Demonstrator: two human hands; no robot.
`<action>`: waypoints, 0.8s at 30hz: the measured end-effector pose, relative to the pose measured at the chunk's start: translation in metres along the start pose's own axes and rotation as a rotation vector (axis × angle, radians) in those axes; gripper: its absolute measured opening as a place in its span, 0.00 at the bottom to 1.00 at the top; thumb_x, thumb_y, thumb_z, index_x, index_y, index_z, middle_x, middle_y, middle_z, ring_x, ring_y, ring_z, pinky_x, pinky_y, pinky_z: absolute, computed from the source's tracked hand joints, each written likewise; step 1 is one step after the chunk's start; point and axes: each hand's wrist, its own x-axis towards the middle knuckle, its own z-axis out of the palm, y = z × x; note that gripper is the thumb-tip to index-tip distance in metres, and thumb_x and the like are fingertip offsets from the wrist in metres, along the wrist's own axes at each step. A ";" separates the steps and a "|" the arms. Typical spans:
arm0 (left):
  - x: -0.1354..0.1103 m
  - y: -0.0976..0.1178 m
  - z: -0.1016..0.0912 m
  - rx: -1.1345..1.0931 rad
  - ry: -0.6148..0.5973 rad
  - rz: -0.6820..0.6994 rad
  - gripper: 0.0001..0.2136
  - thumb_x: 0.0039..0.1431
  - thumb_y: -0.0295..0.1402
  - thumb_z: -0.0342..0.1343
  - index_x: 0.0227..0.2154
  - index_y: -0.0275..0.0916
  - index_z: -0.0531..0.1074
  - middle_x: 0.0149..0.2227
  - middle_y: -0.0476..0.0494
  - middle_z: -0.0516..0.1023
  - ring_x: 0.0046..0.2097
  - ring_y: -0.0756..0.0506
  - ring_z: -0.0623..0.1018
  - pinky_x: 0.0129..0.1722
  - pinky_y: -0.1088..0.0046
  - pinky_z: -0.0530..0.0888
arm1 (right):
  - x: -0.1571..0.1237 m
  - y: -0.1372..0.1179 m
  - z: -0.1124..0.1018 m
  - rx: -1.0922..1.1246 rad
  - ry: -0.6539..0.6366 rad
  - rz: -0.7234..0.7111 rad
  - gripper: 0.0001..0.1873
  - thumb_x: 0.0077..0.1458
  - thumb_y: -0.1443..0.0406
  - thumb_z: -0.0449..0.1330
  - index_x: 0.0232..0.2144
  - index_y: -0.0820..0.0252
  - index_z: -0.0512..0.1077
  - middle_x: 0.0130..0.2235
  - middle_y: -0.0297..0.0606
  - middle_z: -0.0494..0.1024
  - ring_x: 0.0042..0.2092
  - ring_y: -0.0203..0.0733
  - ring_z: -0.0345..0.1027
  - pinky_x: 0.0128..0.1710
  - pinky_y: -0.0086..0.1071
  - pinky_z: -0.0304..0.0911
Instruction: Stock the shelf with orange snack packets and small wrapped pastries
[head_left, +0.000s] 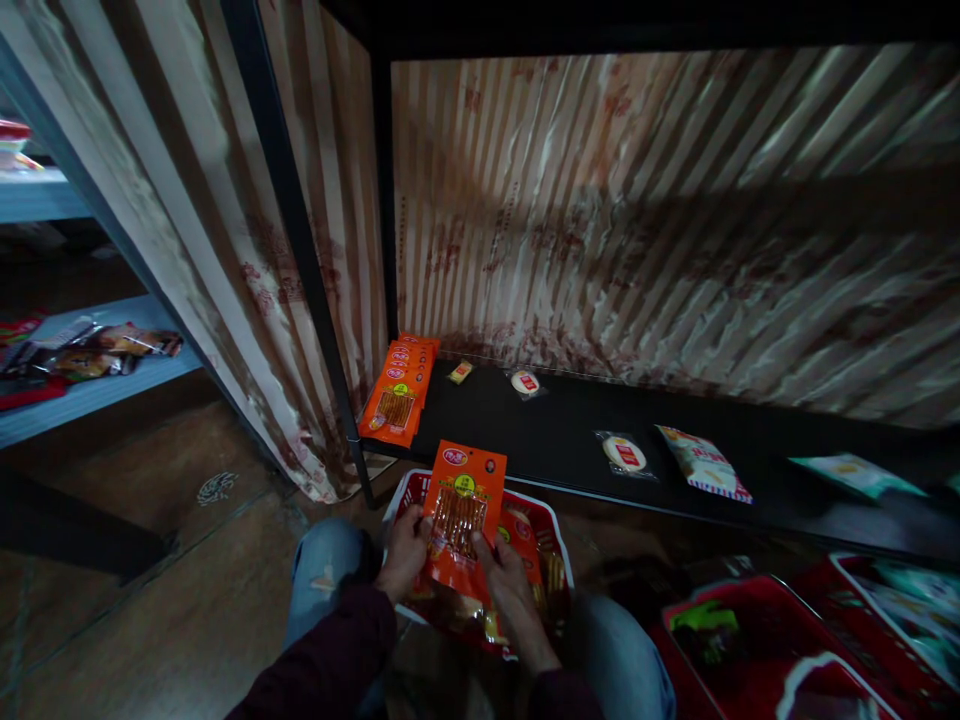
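Note:
Both hands hold one orange snack packet (460, 515) with a clear window showing brown sticks. My left hand (406, 552) pinches its left edge, and my right hand (510, 590) grips the lower right edge with the thumb on the front. The packet is tilted up above a red basket (559, 535) with a white rim, which sits between my knees. Inside the basket lie another orange packet (523, 540) and other packaged snacks, partly hidden by my hands. A stack of matching orange packets (397, 390) lies at the left end of the black shelf (517, 430).
On the shelf lie a small yellow packet (460, 372), two round white wrapped snacks (524, 382) and a chip-like bag (703, 463). Red baskets (739, 640) stand on the floor at right. A black post (300, 220) and curtain (180, 230) border the left, beside blue shelves (112, 370).

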 end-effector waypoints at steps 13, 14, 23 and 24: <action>0.058 0.029 -0.022 0.175 0.087 0.126 0.07 0.56 0.35 0.47 0.27 0.40 0.66 0.26 0.49 0.74 0.31 0.48 0.73 0.36 0.73 0.69 | 0.054 -0.035 0.042 -0.072 -0.009 -0.122 0.21 0.45 0.47 0.61 0.35 0.54 0.77 0.34 0.37 0.81 0.37 0.49 0.73 0.39 0.37 0.68; 0.062 0.032 -0.025 0.180 0.096 0.124 0.07 0.56 0.35 0.48 0.27 0.40 0.67 0.26 0.49 0.74 0.32 0.47 0.73 0.36 0.73 0.69 | 0.058 -0.038 0.045 -0.079 -0.013 -0.128 0.21 0.45 0.47 0.61 0.35 0.54 0.77 0.34 0.37 0.81 0.38 0.49 0.73 0.39 0.37 0.68; 0.110 0.041 -0.040 0.280 0.234 0.180 0.09 0.59 0.36 0.46 0.32 0.40 0.70 0.32 0.45 0.78 0.35 0.46 0.77 0.39 0.72 0.70 | 0.099 -0.049 0.075 -0.085 -0.069 -0.263 0.23 0.47 0.49 0.60 0.38 0.60 0.74 0.37 0.41 0.80 0.38 0.46 0.71 0.43 0.36 0.65; 0.115 0.041 -0.041 0.303 0.249 0.188 0.09 0.60 0.35 0.46 0.34 0.39 0.70 0.33 0.43 0.79 0.36 0.45 0.77 0.40 0.71 0.70 | 0.105 -0.049 0.078 -0.109 -0.049 -0.266 0.22 0.46 0.49 0.60 0.37 0.60 0.75 0.36 0.40 0.80 0.37 0.46 0.71 0.42 0.36 0.65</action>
